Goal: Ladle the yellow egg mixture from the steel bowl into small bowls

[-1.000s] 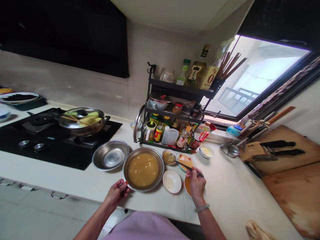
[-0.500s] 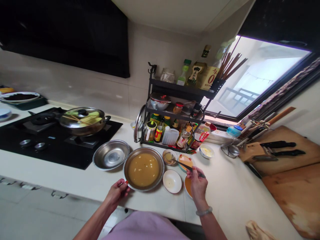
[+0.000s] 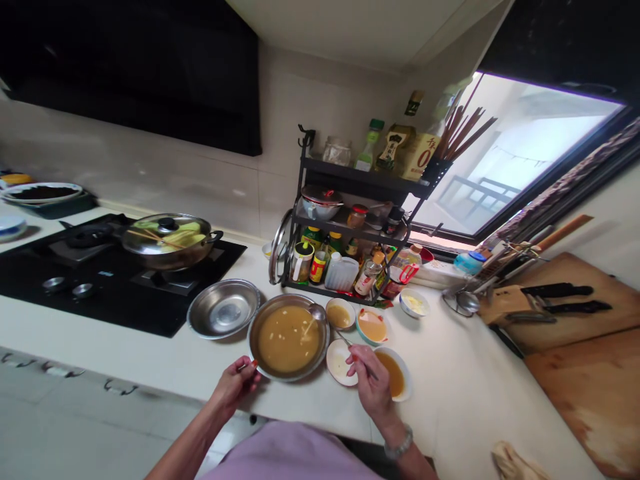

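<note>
My left hand (image 3: 239, 385) pinches the near-left rim of a metal bowl (image 3: 253, 339) full of cloudy brown liquid with pale bits. My right hand (image 3: 373, 383) grips a spoon (image 3: 317, 312), its head tipped over the far right side of that bowl, where liquid runs off it. Beside the metal bowl stand a small bowl of brownish liquid (image 3: 341, 314), a bowl of orange-tinted liquid (image 3: 373, 325) and a nearly bare white bowl (image 3: 339, 363), partly behind my right hand. A white bowl of amber liquid (image 3: 391, 373) sits just right of that hand.
An unfilled metal bowl (image 3: 223, 310) stands on the left. Behind it a lidded pan (image 3: 167, 241) sits on the black stove (image 3: 125, 310). At the back is a condiment rack (image 3: 360, 230); on the right are a knife block (image 3: 510, 305), cutting boards (image 3: 585, 393) and a bowl of pale bits (image 3: 414, 304).
My right hand has moved left with the spoon, from the small bowl to over the large metal bowl. Liquid now falls from the spoon. My left hand stays on the rim.
</note>
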Demonstrator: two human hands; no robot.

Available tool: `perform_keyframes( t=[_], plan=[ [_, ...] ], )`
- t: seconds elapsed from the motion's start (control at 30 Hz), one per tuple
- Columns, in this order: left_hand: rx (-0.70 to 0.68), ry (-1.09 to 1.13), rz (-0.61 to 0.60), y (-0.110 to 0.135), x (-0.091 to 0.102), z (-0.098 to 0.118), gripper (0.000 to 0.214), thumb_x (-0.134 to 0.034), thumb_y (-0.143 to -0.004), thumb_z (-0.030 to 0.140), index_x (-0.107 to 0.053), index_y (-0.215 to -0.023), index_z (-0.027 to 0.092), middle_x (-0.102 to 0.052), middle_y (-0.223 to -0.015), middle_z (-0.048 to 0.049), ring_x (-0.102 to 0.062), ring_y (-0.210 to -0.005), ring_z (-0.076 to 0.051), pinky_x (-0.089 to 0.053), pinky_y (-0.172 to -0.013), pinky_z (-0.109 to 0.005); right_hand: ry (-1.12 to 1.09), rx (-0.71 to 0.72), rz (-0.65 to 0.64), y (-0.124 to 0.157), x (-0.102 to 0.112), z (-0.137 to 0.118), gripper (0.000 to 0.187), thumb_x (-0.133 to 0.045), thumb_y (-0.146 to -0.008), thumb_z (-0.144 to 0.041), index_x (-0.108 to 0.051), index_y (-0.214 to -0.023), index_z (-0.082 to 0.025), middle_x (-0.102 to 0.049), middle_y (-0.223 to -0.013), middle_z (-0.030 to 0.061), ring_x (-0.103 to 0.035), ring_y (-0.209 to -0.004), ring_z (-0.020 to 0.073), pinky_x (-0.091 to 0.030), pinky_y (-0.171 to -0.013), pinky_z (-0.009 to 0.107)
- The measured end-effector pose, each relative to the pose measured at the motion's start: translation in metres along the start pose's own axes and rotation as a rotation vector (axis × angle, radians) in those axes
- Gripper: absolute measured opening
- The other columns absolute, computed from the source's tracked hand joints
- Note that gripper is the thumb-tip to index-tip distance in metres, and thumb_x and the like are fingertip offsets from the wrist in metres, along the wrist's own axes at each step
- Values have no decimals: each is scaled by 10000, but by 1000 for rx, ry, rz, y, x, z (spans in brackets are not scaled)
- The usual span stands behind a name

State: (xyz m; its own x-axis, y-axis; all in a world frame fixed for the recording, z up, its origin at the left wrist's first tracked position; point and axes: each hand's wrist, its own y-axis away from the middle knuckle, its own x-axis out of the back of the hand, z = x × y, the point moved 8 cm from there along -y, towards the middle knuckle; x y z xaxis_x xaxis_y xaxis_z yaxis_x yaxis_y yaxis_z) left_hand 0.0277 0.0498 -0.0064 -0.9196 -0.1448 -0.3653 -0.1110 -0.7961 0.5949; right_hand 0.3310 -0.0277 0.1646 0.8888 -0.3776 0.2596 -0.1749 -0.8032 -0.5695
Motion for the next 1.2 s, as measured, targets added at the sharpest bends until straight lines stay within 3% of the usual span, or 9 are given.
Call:
perform_keyframes(
  t=[0.07,0.13,0.33,0.57,0.73,1.2],
  plan=[
    [-1,-4,-6,0,0,0,383,-829,-578,212,-467,-700,191,-608,-516,23,-566,-482,-96,-417,-451,-171,50,53,7,-1,4,0,247,-480,-943,-219,-665,-1106,-233,-673,-1004,92,-660,-662,149,-565,-565,280],
    [-4,0,-7,-1,0,0,386,-829,-578,214,-464,-699,192,-609,-518,22,-564,-483,-96,-417,-451,-172,111,37,76,-5,14,8,236,-474,-946,-230,-659,-1092,-229,-680,-922,69,-642,-604,136,-565,-584,286],
    [-7,4,-14,-2,0,-2,418,-847,-544,229,-461,-702,195,-600,-507,29,-559,-482,-97,-412,-443,-173,252,-241,230,-13,35,56,328,-478,-922,-450,-654,-970,-178,-676,-673,29,-641,-525,167,-550,-571,300],
    [-12,14,-18,-1,0,-1,425,-852,-529,236,-463,-694,195,-598,-507,34,-554,-484,-94,-410,-445,-173,84,-487,372,-2,38,92,438,-541,-825,-579,-639,-926,-164,-676,-610,50,-637,-478,208,-531,-516,326],
    [-13,11,-22,-1,0,-1,415,-855,-526,244,-484,-702,189,-606,-523,31,-552,-486,-91,-412,-449,-174,-53,-602,564,1,53,98,294,-591,-779,-471,-580,-893,-200,-663,-578,22,-613,-456,203,-518,-493,317],
    [5,-12,-4,-1,2,-3,379,-837,-563,214,-482,-693,187,-610,-537,22,-568,-498,-95,-421,-463,-175,-186,-595,683,6,69,97,303,-628,-705,-433,-585,-869,-181,-638,-544,-9,-596,-473,177,-507,-496,305]
  ],
)
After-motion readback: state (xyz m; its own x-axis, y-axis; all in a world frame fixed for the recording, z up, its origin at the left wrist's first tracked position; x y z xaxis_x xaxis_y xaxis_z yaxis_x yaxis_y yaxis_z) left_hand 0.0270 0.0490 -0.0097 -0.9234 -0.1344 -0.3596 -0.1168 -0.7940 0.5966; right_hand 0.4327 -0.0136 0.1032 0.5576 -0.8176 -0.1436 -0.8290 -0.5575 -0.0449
